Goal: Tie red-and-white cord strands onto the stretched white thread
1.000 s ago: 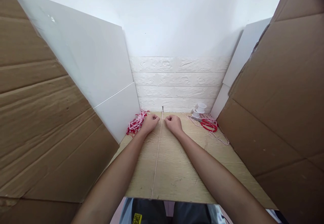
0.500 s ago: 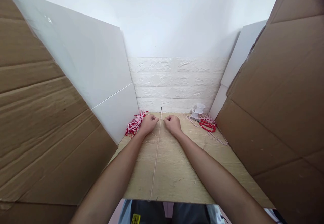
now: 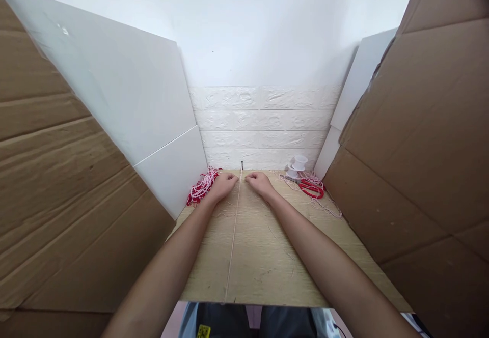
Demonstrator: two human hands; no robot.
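Note:
A thin pale cord (image 3: 233,236) runs taut down the middle of the wooden board (image 3: 267,261), from a small nail (image 3: 242,164) at the far edge to the near edge. My left hand (image 3: 222,184) rests curled just left of the cord near the nail. My right hand (image 3: 260,182) is curled just right of it. Both sets of fingers are closed, pinching fine strands too thin to make out clearly.
A heap of red and white strings (image 3: 201,187) lies at the far left. Red scissors (image 3: 310,187), loose strands and white spools (image 3: 298,165) sit at the far right. Cardboard sheets (image 3: 69,195) and white panels (image 3: 126,93) wall in both sides.
Both hands have edged slightly toward the nail at the far edge and stay closed. The view has shifted a little.

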